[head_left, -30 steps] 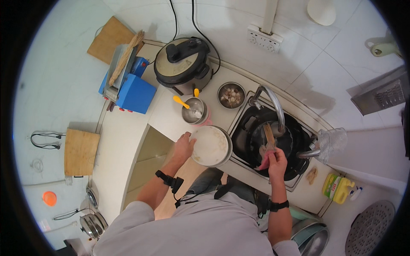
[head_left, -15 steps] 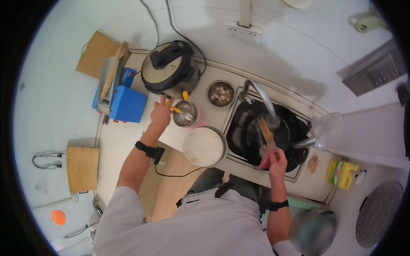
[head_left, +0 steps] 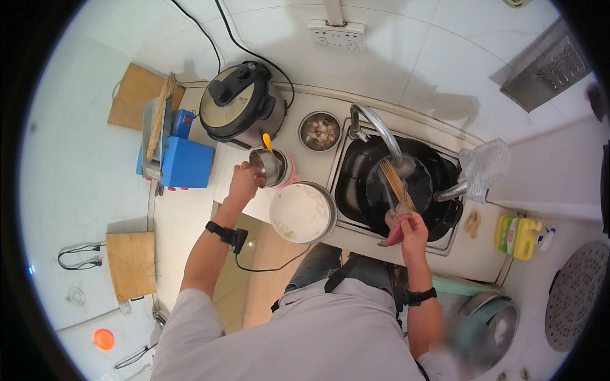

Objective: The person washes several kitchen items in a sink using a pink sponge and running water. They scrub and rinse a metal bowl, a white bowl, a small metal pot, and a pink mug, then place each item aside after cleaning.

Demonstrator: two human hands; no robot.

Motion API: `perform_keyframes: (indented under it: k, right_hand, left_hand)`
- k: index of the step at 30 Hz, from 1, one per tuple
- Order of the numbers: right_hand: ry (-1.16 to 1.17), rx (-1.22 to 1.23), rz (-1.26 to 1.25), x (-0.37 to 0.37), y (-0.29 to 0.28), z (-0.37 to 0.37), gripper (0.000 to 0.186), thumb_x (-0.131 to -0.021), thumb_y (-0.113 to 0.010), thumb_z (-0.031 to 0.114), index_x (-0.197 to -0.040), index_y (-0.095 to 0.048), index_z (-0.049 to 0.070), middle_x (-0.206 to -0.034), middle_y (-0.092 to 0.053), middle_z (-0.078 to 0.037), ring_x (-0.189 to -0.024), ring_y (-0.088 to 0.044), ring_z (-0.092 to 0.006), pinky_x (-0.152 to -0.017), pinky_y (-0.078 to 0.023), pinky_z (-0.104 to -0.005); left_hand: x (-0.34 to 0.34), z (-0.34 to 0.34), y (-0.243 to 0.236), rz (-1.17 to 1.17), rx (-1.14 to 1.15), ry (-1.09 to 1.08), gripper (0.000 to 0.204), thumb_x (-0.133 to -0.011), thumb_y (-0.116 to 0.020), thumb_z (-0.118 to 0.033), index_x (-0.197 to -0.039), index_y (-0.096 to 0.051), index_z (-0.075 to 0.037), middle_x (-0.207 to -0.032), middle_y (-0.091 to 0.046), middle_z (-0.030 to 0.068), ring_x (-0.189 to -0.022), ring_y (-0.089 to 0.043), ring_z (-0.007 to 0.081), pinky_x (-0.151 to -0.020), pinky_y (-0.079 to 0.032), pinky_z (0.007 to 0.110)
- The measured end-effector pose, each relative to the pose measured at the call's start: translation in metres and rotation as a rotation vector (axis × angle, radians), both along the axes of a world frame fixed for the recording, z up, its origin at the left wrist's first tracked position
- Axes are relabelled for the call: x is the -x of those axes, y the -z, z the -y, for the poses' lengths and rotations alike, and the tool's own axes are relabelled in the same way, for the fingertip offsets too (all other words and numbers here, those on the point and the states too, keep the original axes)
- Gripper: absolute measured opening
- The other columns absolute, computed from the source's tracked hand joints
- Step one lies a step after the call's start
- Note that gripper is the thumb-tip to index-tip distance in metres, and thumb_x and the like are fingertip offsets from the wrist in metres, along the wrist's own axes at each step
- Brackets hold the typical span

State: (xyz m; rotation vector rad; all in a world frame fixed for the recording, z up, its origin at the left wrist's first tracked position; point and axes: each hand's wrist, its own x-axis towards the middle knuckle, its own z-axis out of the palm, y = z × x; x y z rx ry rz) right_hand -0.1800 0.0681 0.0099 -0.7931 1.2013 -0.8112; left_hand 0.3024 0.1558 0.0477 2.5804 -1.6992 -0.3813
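**Left hand on the cup, right hand over the sink**

I see my left hand [head_left: 243,182] stretched forward from a nearly straight arm, fingers curled around the rim of a small steel cup [head_left: 269,166] that stands on the counter [head_left: 190,216] just left of the sink [head_left: 356,184]. A yellow-handled utensil sticks up out of the cup. A black band sits on that wrist, with a cable hanging from it.

My right hand [head_left: 410,228] is raised at the sink's front edge, closed around a bundle of chopsticks [head_left: 395,184] and something pink; the sticks point up toward the tap [head_left: 381,130]. A dark wok [head_left: 419,184] fills the sink.

Left of the sink, near its front corner, sits a white bowl [head_left: 302,212]. Behind the cup, farther left of the sink, stands a rice cooker [head_left: 241,105]; a steel bowl [head_left: 319,131] of pale pieces is against the sink's back-left corner. A blue box [head_left: 185,164] lies well left. White tiled walls surround the counter, with a socket [head_left: 337,35] above the sink.
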Motion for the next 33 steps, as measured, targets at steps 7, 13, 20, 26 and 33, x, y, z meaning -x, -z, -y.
perform_keyframes:
  k: [7,13,20,26,33]
  right_hand:
    - [0.013,-0.001,-0.009,0.009,-0.003,0.000,0.011,-0.100,-0.053,0.001,-0.109,-0.060,0.001,-0.089,-0.065,-0.005,-0.073,-0.061,-0.0124,-0.067,-0.051,-0.0260]
    - [0.018,0.007,0.013,0.009,0.001,0.000,0.016,-0.099,-0.052,-0.002,-0.113,-0.061,0.001,-0.093,-0.066,-0.005,-0.079,-0.062,-0.0124,-0.076,-0.051,-0.0260]
    - [0.132,-0.226,0.545,0.012,-0.003,0.009,0.011,-0.097,-0.053,0.001,-0.106,-0.058,0.007,-0.087,-0.057,0.001,-0.075,-0.055,-0.0114,-0.072,-0.046,-0.0232]
    - [0.392,-0.476,0.849,0.030,-0.012,0.019,0.025,-0.096,-0.056,0.009,-0.120,-0.061,0.009,-0.117,-0.065,-0.001,-0.114,-0.059,-0.0195,-0.101,-0.044,-0.0347]
    - [0.291,-0.359,0.993,0.046,-0.020,0.015,0.040,-0.099,-0.053,0.027,-0.134,-0.057,0.008,-0.134,-0.060,-0.010,-0.124,-0.057,-0.0282,-0.107,-0.044,-0.0406]
  left_hand:
    - [-0.003,0.010,0.021,0.141,-0.078,0.069,0.009,-0.083,-0.069,-0.015,-0.086,-0.072,-0.007,-0.088,-0.070,0.0143,-0.089,-0.062,0.0358,-0.085,-0.050,0.043]
    - [0.004,0.016,-0.027,0.101,0.040,0.052,0.014,-0.085,-0.069,-0.018,-0.088,-0.072,-0.004,-0.085,-0.071,0.0152,-0.085,-0.063,0.0386,-0.078,-0.053,0.046]
    - [0.071,0.043,-0.113,-0.554,-0.070,-0.136,0.025,-0.088,-0.071,-0.024,-0.092,-0.072,0.001,-0.075,-0.069,0.0149,-0.066,-0.064,0.0194,-0.066,-0.051,0.036]
    - [0.233,0.104,-0.016,-0.777,-0.252,-0.044,0.030,-0.086,-0.075,-0.029,-0.088,-0.075,0.001,-0.073,-0.071,0.0119,-0.069,-0.067,0.0176,-0.068,-0.053,0.035]
    - [0.327,0.134,0.116,-0.586,-0.537,-0.265,0.036,-0.082,-0.076,-0.026,-0.100,-0.072,0.005,-0.102,-0.074,0.0211,-0.098,-0.073,0.0331,-0.083,-0.059,0.040]
